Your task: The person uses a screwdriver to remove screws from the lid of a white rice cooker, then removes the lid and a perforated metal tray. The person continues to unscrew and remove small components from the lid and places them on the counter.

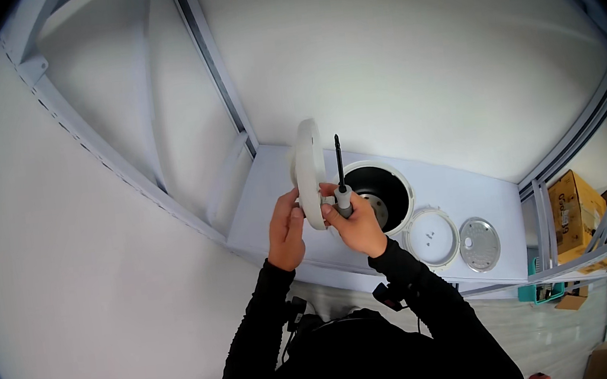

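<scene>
My left hand (286,233) grips the lower edge of a round white appliance lid (306,163), which is held up on its edge above the table. In my right hand (359,226) is a screwdriver (343,186) with a grey handle, its dark shaft pointing up and away. The fingers of that hand also touch the lid's near side, by a small part there that I cannot make out. Behind my right hand stands an open cooker body (409,207) with a dark inside. To its right lie a white ring-shaped part (454,238) with several small pieces inside it, and a perforated metal disc (480,244).
Everything rests on a pale table (468,184) against a white wall, with metal frame posts (212,61) around it. On the right are cardboard boxes (574,215) and a teal basket (541,292) near the floor.
</scene>
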{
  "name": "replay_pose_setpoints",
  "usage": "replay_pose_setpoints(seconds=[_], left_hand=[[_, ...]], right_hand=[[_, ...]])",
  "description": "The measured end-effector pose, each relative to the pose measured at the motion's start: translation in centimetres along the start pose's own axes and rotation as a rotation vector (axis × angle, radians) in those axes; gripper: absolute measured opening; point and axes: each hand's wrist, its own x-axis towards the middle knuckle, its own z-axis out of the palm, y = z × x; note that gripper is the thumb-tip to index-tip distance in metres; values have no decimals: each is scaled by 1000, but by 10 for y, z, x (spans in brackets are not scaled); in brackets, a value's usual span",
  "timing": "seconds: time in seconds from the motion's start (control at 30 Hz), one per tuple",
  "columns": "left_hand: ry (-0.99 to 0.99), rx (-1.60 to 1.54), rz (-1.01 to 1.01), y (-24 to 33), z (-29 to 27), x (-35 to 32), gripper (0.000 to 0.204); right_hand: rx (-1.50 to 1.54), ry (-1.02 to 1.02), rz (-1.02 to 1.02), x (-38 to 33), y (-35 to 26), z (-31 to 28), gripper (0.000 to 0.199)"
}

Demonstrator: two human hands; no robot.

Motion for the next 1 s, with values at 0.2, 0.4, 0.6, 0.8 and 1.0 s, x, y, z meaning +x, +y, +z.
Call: replay_pose_setpoints(seconds=[0.2, 0.4, 0.6, 0.8, 1.0], left_hand=[[-34, 206, 93, -11, -12, 16, 33], [29, 321, 181, -16, -10, 19, 30], [112, 357, 247, -28, -8, 20, 31], [99, 447, 357, -43, -14, 31, 31], [130, 479, 460, -52, -14, 44, 33]], right_hand=[[-177, 96, -130, 8, 5, 9, 32], [-200, 126, -152, 13, 10, 12, 30], [-209, 109, -181, 17, 5, 16, 27], [-200, 126, -163, 17, 6, 17, 27], [-174, 134, -188, 18, 14, 17, 27]])
